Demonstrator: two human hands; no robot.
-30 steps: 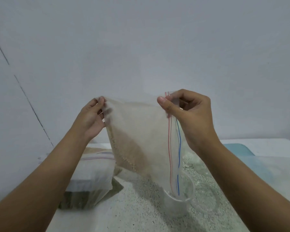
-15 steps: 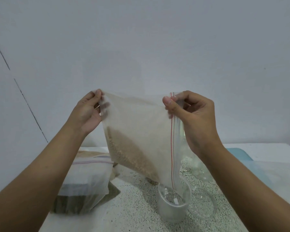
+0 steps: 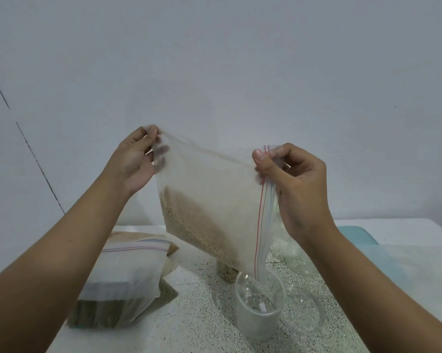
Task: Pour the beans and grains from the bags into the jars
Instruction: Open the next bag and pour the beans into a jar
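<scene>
I hold a clear zip bag (image 3: 215,189) of tan grains tilted in the air above the table. My left hand (image 3: 136,161) pinches its upper left corner. My right hand (image 3: 291,179) pinches the zip edge, which has a red and a blue line. The grains lie heaped in the bag's lower left part. The bag's lowest corner, at the zip end, hangs into the mouth of a clear glass jar (image 3: 258,312) standing on the speckled table. A little grain or debris lies at the jar's bottom.
A stack of other filled zip bags (image 3: 128,276) lies at the left. A clear round lid (image 3: 304,312) lies right of the jar, another clear jar (image 3: 299,258) stands behind it. A teal mat (image 3: 357,235) lies at the right. A white wall is close behind.
Both hands have lifted the bag a little and spread it wider; the view has tipped down, showing more of the jar and table. The bag's corner stays in the jar mouth.
</scene>
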